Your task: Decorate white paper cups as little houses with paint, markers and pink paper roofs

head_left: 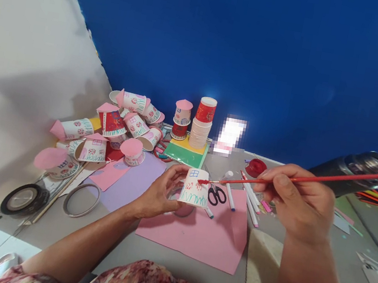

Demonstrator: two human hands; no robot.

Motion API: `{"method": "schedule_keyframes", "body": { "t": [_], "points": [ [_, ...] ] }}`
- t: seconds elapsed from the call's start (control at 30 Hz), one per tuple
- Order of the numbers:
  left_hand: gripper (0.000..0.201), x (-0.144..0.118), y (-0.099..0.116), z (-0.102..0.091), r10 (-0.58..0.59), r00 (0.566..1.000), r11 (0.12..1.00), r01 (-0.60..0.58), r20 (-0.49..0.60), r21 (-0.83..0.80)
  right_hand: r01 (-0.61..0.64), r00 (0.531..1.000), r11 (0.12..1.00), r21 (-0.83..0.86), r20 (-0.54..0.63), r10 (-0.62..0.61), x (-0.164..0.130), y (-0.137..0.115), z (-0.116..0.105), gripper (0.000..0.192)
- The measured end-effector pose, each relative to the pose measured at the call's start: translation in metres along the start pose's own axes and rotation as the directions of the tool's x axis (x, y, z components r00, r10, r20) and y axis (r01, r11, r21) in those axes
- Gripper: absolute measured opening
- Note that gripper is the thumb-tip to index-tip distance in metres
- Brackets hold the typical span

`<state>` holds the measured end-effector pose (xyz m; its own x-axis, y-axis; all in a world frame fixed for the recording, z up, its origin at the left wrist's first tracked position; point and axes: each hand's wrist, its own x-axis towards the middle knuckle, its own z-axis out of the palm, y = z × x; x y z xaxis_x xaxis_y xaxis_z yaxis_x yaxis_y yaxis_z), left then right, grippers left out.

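The paper cup (195,187) stands upside down on the pink paper (201,236), right in our left hand (159,195), which wraps around its far-left side. Our right hand (297,202) is off to the right of the cup, pinched tight on a red paintbrush (314,178). The brush is long and lies almost flat, with its tail going up and away to the right and its red tip touching the right side of the cup. So the left hand is much nearer the cup, and the brush bridges the gap. We count one cup in hand, one brush, and one pair of black scissors (217,195) just right of the cup. Beyond the left hand lies a heap of decorated cups (119,124), too jumbled to count exactly.
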<state>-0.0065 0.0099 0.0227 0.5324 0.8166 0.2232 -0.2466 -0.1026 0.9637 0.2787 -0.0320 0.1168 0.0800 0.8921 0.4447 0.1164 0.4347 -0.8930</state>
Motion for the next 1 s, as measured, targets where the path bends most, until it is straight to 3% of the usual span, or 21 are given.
{"method": "schedule_keyframes", "body": {
  "t": [0.47,1.0],
  "points": [
    [0.069,0.0006,0.0016,-0.0005,-0.005,1.0,1.0,0.005,0.002,0.002,0.036,0.999,0.999,-0.011,0.023,-0.035,0.0022,-0.0089,-0.001,0.015],
    [0.07,0.0006,0.0043,0.0011,-0.031,1.0,0.999,0.031,-0.002,0.03,-0.012,0.999,1.0,-0.006,0.046,0.012,-0.0009,-0.006,0.0016,0.016]
  ]
}}
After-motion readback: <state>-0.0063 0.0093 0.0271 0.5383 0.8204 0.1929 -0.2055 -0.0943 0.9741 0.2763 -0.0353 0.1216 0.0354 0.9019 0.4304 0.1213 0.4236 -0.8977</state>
